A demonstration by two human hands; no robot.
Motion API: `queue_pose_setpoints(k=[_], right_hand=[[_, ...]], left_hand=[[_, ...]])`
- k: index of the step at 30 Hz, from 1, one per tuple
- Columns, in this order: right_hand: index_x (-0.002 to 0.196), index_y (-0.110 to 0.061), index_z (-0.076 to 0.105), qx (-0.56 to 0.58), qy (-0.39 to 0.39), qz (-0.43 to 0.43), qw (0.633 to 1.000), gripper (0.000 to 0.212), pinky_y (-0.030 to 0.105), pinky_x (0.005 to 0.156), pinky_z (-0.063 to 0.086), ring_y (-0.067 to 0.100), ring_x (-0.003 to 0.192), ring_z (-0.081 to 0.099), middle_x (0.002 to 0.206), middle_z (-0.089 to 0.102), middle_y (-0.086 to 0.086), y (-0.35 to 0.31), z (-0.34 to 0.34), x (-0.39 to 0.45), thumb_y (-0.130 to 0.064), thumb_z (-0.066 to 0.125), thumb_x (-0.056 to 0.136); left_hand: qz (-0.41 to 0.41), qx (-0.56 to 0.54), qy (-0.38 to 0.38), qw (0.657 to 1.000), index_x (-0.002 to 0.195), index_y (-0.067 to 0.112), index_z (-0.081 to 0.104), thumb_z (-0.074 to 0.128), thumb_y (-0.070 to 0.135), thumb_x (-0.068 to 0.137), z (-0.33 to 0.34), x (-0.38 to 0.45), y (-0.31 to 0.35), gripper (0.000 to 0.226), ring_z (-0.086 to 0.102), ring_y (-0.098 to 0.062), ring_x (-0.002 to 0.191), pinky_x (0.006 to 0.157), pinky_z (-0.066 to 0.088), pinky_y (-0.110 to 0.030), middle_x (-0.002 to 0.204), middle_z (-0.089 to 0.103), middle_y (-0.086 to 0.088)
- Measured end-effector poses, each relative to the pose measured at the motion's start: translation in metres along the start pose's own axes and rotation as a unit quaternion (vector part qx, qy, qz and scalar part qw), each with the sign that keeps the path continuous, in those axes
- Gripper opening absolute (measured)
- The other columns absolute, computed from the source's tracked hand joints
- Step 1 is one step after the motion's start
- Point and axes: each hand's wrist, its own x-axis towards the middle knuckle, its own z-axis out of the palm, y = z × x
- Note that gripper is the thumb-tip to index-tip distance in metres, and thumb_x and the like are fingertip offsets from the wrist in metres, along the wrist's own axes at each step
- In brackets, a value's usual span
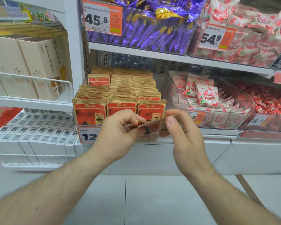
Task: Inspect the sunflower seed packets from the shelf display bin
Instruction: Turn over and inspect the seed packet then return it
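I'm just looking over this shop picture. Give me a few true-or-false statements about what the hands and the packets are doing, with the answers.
1. Both hands hold one sunflower seed packet in front of the bin. True: the left hand and the right hand pinch it at opposite ends.
2. The held packet stands upright. False: it lies nearly flat, tilted.
3. The display bin is empty. False: rows of packets stand upright in it.
4. The purple wrapped sweets sit on the shelf above the seed bin. True.
5. The price tag above reads 45.8. True.
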Motion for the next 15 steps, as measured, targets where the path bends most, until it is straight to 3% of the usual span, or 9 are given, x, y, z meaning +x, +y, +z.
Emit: queue_pose_setpoints(k=[4, 6, 8, 13, 15], right_hand=[[0.094, -0.039, 0.064, -0.027, -0.011, 0.012, 1.0, 0.026, 0.036, 0.074, 0.052, 0.015, 0.079, 0.064, 0.09, 0.068, -0.01, -0.004, -0.003, 0.003, -0.058, 0.052, 0.081], [0.091, -0.035, 0.065, -0.023, -0.026, 0.032, 0.999, 0.005, 0.024, 0.064, 0.048, 0.004, 0.065, 0.06, 0.083, 0.07, -0.015, -0.004, -0.006, 0.007, -0.038, 0.063, 0.089], [0.091, -0.029, 0.065, -0.009, -0.031, 0.065, 0.997, 0.015, 0.016, 0.055, 0.045, -0.001, 0.053, 0.057, 0.075, 0.07, -0.016, -0.002, -0.008, 0.009, -0.015, 0.062, 0.095], [0.088, -0.009, 0.061, 0.026, -0.019, 0.146, 0.989, 0.018, 0.02, 0.046, 0.042, 0.016, 0.04, 0.055, 0.054, 0.06, 0.015, -0.001, -0.006, 0.012, -0.009, 0.05, 0.101], [0.089, -0.006, 0.058, 0.086, -0.002, 0.188, 0.978, 0.018, 0.022, 0.045, 0.043, 0.015, 0.038, 0.053, 0.05, 0.058, 0.011, -0.004, -0.002, 0.016, -0.01, 0.047, 0.103]], left_hand=[[-0.016, -0.027, 0.0, 1.0, 0.067, 0.024, 0.058, 0.073, -0.009, 0.079, -0.003, 0.001, 0.004, 0.038, 0.067, -0.008, 0.076, 0.069, 0.055, -0.022, 0.079, 0.069, 0.012], [-0.032, -0.051, -0.002, 0.998, 0.07, 0.021, 0.057, 0.072, -0.009, 0.08, -0.004, 0.001, 0.007, 0.035, 0.067, -0.01, 0.074, 0.068, 0.056, -0.022, 0.075, 0.069, 0.011], [-0.04, -0.062, -0.014, 0.997, 0.077, 0.021, 0.06, 0.072, -0.007, 0.081, -0.007, 0.003, 0.009, 0.03, 0.066, -0.003, 0.074, 0.069, 0.054, -0.018, 0.074, 0.069, 0.016], [-0.086, -0.113, -0.048, 0.989, 0.104, 0.025, 0.064, 0.074, 0.007, 0.082, -0.017, 0.006, 0.007, 0.03, 0.07, -0.012, 0.088, 0.079, 0.055, -0.026, 0.101, 0.072, 0.003], [-0.088, -0.126, -0.048, 0.987, 0.106, 0.026, 0.063, 0.079, 0.011, 0.079, -0.022, 0.006, 0.005, 0.036, 0.07, -0.009, 0.083, 0.075, 0.055, -0.026, 0.101, 0.072, 0.005]])
